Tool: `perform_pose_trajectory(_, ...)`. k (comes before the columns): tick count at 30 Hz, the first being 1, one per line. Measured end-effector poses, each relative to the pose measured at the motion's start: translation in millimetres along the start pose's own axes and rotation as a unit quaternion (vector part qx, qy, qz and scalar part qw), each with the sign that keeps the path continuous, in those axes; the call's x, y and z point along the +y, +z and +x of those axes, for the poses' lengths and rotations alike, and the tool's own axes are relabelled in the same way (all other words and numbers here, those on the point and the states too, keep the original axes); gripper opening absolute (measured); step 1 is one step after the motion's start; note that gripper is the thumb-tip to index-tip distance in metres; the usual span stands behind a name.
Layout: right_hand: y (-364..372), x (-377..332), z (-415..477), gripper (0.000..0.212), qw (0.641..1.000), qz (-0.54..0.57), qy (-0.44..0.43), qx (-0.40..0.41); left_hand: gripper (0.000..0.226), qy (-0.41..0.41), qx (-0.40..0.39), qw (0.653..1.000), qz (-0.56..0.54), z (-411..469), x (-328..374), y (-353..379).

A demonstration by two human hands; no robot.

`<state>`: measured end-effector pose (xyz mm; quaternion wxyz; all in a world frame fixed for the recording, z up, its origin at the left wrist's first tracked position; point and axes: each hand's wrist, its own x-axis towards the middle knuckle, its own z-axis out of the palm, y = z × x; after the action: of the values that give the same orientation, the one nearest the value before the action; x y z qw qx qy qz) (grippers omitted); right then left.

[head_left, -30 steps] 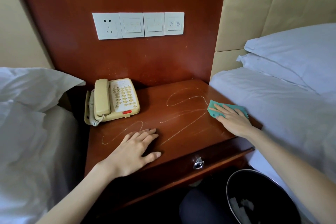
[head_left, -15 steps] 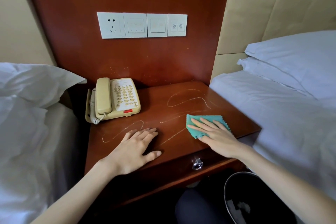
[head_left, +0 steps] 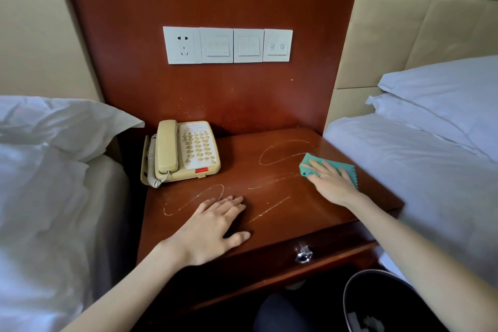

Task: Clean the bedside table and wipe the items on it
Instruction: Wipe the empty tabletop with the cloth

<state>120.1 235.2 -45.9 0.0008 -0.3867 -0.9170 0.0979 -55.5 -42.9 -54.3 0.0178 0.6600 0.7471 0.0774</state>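
Observation:
A reddish-brown wooden bedside table (head_left: 272, 213) stands between two beds, its top marked with thin pale wavy lines of grit. My right hand (head_left: 330, 183) presses flat, fingers straight, on a teal cloth (head_left: 347, 170) at the right side of the top. My left hand (head_left: 213, 224) lies flat on the front left of the top, holding nothing. A cream telephone (head_left: 183, 152) with its handset on the cradle sits at the back left.
White bedding (head_left: 48, 197) lies left and a white bed with pillows (head_left: 436, 148) right. A socket and switch panel (head_left: 227, 45) is on the wooden back wall. The drawer has a metal knob (head_left: 303, 254). A black bin (head_left: 382, 304) stands below right.
My right hand slid the teal cloth from the right edge toward the middle front, then back to the right and farther back. My left hand stayed put.

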Motion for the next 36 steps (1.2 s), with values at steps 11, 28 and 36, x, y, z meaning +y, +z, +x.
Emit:
perform_pose_trajectory(11, -8.6, 33.9, 8.9, 0.050, 0.999, 0.011, 0.037, 0.004, 0.070, -0.001, -0.001, 1.000, -0.002, -0.7, 0.7, -0.4)
perform_pose_trajectory(28, 26.2, -55.9, -5.0, 0.049, 0.986, -0.042, -0.163, -0.001, 0.070, -0.009, 0.007, 1.000, -0.019, -0.4, 0.9, 3.3)
perform_pose_trajectory(36, 20.0, -56.4, 1.9, 0.050, 0.992, -0.042, -0.118, 0.006, 0.068, -0.012, 0.010, 1.000, -0.021, -1.3, 3.3, 2.3)
